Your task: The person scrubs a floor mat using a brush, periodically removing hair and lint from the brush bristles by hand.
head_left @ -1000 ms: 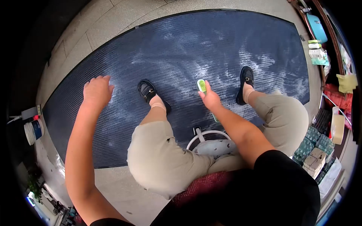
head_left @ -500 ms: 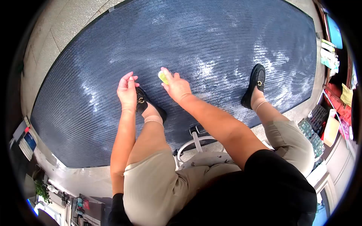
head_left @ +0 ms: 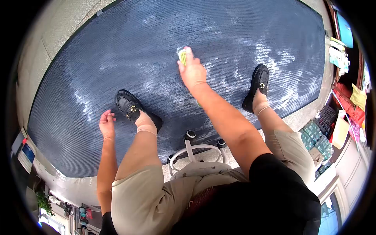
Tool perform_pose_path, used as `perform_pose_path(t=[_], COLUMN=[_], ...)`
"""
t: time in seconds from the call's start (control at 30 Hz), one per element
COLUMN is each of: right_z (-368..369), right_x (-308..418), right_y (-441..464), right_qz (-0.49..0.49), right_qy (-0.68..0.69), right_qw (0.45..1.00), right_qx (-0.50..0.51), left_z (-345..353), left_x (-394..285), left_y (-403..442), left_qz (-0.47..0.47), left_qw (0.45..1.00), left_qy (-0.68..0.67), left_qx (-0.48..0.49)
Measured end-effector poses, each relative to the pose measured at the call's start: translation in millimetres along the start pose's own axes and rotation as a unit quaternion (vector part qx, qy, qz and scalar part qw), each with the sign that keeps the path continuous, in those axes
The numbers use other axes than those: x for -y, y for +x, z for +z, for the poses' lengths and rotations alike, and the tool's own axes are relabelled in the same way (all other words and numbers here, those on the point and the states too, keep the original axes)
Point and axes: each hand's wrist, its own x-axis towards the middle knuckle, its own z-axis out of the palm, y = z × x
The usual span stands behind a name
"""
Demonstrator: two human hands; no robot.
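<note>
A small green and white brush is gripped in my right hand, over the middle of the dark ribbed mat. Whitish streaks mark the mat around it. My left hand hangs above the mat's left part, beside my black shoe; its fingers are loosely bent and somewhat apart, with nothing between them. My other black shoe rests on the mat to the right. A bit of green shows beneath my right forearm, mostly hidden.
I sit on a seat with a white ring base and casters. On the right are egg trays, a black basket, a yellow cloth and a blue basin. A white bucket stands at the left.
My right hand has moved left and then forward across the mat with the brush. My left hand came in towards my shoe, then drew back and left. The view has shifted.
</note>
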Motion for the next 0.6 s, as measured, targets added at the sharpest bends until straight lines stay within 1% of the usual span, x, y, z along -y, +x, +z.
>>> perform_pose_path(t=[0.03,0.07,0.1,0.13,0.17,0.2,0.23,0.3,0.33,0.4,0.43,0.47,0.53,0.6], right_z=[16,24,25,28,17,11,-20,-39,-35,-32,-23,-16,23,38], right_x=[30,54,53,54,37,41,-9,-28,-25,-12,3,14,78,106], right_y=[-26,-45,-45,-45,-27,-24,23,45,35,36,34,28,-15,-34], right_qz=[-0.050,-0.121,-0.170,-0.226,-0.211,-0.209,-0.086,-0.011,-0.011,0.033,0.049,0.070,-0.021,-0.078], right_qy=[-0.002,-0.009,-0.024,-0.037,-0.048,-0.080,-0.072,-0.106,-0.106,-0.070,-0.047,-0.029,-0.021,0.002], right_qw=[0.997,0.978,0.970,0.957,0.967,0.962,0.992,0.994,0.994,0.997,0.998,0.997,0.998,0.991], right_qx=[0.063,0.169,0.173,0.180,0.133,0.159,0.061,0.007,0.018,-0.012,-0.020,-0.027,0.058,0.113], left_z=[4,5,10,17,16,22,18,19,6,2,0,0,3,14], left_x=[17,26,23,32,35,28,30,32,40,66,76,86,96,73], left_y=[-5,-8,-18,-33,-40,-44,-54,-63,-74,-68,-73,-72,-66,-68], left_qz=[-0.022,-0.042,-0.065,-0.051,-0.053,-0.051,-0.057,-0.072,-0.081,-0.082,-0.121,-0.125,-0.134,-0.133], left_qw=[1.000,0.999,0.998,0.998,0.998,0.998,0.998,0.996,0.995,0.993,0.990,0.990,0.988,0.986], left_qy=[-0.004,-0.009,-0.006,-0.010,-0.008,-0.006,-0.003,0.023,0.028,0.052,0.057,0.058,0.051,0.066], left_qx=[0.002,0.002,0.013,0.041,0.038,0.041,0.036,0.057,0.054,0.062,0.038,0.033,0.063,0.075])
